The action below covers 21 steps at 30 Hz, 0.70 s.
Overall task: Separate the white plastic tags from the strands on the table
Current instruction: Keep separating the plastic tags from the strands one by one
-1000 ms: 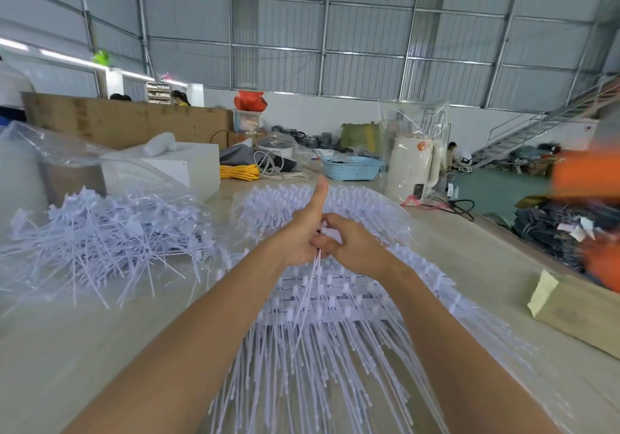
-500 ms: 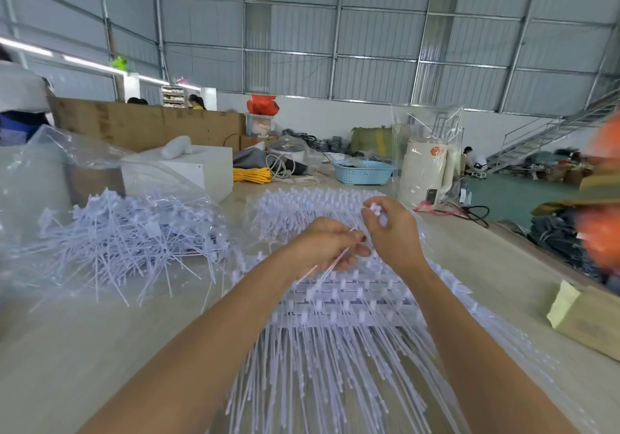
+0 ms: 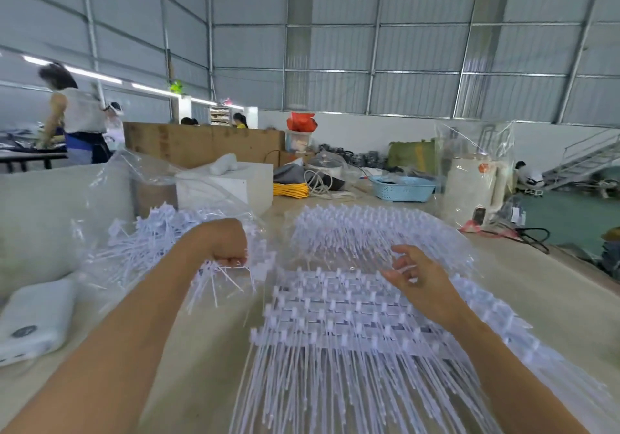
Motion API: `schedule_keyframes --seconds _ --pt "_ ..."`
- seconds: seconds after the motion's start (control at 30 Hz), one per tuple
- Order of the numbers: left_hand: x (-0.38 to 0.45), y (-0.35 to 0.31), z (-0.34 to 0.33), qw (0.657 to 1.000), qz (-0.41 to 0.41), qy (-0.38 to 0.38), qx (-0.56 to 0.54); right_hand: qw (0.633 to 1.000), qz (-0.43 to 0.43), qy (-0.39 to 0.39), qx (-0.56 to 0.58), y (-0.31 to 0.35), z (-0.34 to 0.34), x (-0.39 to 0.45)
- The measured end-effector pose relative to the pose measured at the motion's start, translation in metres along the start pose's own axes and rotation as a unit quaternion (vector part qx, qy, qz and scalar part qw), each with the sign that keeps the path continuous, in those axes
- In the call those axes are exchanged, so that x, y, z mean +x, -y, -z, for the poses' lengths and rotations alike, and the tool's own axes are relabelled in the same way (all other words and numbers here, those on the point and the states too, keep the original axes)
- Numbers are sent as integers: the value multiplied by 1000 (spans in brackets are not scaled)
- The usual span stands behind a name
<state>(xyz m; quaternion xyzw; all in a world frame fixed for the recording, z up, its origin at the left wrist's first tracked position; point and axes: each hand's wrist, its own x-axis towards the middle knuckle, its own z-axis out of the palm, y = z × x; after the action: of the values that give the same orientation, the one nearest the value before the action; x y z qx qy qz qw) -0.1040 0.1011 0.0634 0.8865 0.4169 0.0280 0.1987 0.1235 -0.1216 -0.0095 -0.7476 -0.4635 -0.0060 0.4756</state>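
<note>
Left hand (image 3: 225,249) clenched around loose white tags (image 3: 218,274) at ten o'clock; right hand (image 3: 416,277) released, fingers spread over strands (image 3: 335,316) on surface (image 3: 536,286).

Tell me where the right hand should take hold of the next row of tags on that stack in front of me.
Probably at the blocky heads along the top row of the tag stack, not the thin tails. The heads stand up in a line just below the right hand, so a pinch grip from above and the right looks easiest. The tails fan toward the body and would likely just flex. The left hand already holds a bunch.
</note>
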Motion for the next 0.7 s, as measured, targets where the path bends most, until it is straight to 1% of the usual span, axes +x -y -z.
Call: schedule_keyframes --seconds 0.1,0.17,0.2,0.23,0.27,0.37,0.47,0.5,0.53,0.57,0.63,0.7 --pt "11 32 -1 995 80 10 57 1000 -1 6 -4 -1 -2 -2" --pt "21 35 -4 989 84 6 118 1000 4 8 4 0 -4 -2" --pt "26 37 -9 991 84 -2 107 1000 5 8 7 1 -4 -3" --pt "31 37 -11 994 100 -9 35 1000 6 6 9 2 -4 -3" --pt "36 39 -9 992 108 -33 -48 1000 7 3 9 3 -4 -3" --pt "53 38 3 978 80 -149 -122 1000 16 -13 8 3 -3 -3" --pt "61 28 14 955 20 -217 -200 999 18 -21 18 4 -3 -1" --pt "65 26 16 950 6 -240 -198 999 19 -21 19 4 -3 0" --pt "68 24 15 948 9 -268 -174 999 20 -20 19 4 -3 0" --pt "70 23 11 949 30 -285 -131 999 20 -19 18 4 -4 0" --pt "73 24 -5 958 70 -272 -60 999 22 -19 19 3 -3 0" --pt "72 26 -28 967 94 -236 25 999 22 -19 17 0 -4 0"
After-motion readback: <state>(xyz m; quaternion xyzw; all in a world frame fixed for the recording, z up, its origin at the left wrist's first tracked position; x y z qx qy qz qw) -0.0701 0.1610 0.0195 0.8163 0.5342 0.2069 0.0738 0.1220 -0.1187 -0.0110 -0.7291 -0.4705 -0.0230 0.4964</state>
